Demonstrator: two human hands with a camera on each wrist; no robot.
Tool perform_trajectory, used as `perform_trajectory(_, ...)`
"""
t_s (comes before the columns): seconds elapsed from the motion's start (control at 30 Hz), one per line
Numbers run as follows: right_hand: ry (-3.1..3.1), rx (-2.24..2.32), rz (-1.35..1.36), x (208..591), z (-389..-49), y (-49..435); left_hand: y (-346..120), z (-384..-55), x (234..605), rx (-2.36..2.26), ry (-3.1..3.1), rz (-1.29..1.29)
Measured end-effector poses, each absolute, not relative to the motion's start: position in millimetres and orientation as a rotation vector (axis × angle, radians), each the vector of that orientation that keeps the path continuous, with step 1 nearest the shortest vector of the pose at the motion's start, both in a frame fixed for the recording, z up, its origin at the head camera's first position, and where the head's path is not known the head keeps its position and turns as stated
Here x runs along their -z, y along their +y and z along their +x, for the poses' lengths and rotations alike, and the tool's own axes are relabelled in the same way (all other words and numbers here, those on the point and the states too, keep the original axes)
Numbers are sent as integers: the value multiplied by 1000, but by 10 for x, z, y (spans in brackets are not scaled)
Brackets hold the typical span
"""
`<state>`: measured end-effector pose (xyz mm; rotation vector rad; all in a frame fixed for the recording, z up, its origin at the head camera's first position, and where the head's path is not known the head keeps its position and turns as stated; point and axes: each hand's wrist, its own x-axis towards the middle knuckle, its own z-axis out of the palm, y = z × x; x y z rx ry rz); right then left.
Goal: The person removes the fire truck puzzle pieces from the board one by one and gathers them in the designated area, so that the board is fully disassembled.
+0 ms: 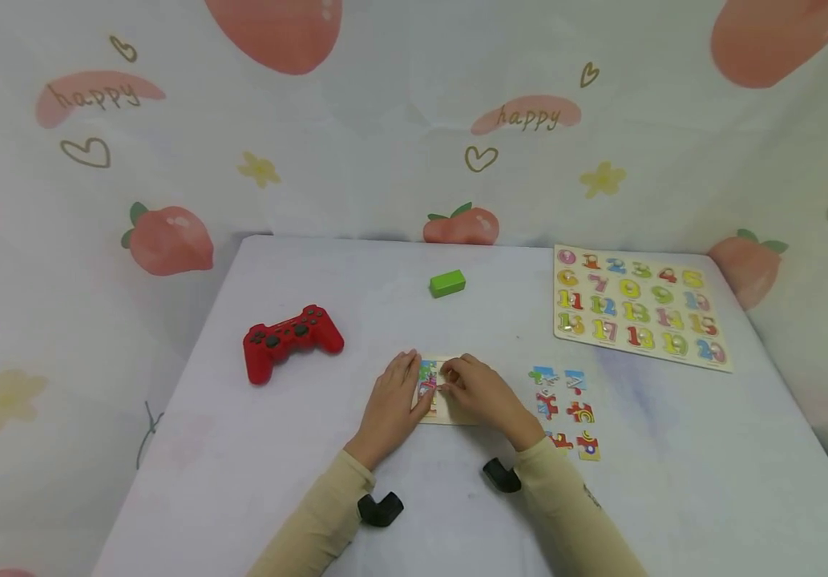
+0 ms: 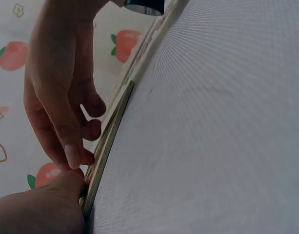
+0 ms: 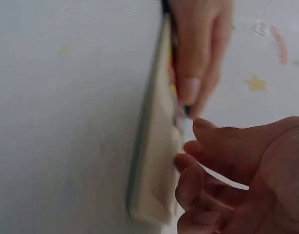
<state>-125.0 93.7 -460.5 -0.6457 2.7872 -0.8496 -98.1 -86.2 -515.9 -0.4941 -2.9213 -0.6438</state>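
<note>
Your left hand (image 1: 392, 405), fingers stretched, covers the left edge of the puzzle board (image 1: 451, 413), touching the colored pieces (image 1: 428, 377) there; your right hand (image 1: 484, 393) is narrow, fingers bent over the board's middle, a pinched piece impossible to tell; near edge shows between your wrists; loose pieces (image 1: 581, 413) sit close by your right sleeve (image 1: 565, 501); white cloth (image 1: 373, 316) separates board from controller (image 1: 292, 341) and green block (image 1: 447, 284).
</note>
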Motion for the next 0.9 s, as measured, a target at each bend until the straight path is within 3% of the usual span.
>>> perform_trajectory(0.9,2753,1017,-440,4669,-1378,760,-866,-970,5104,715,-2885,-473)
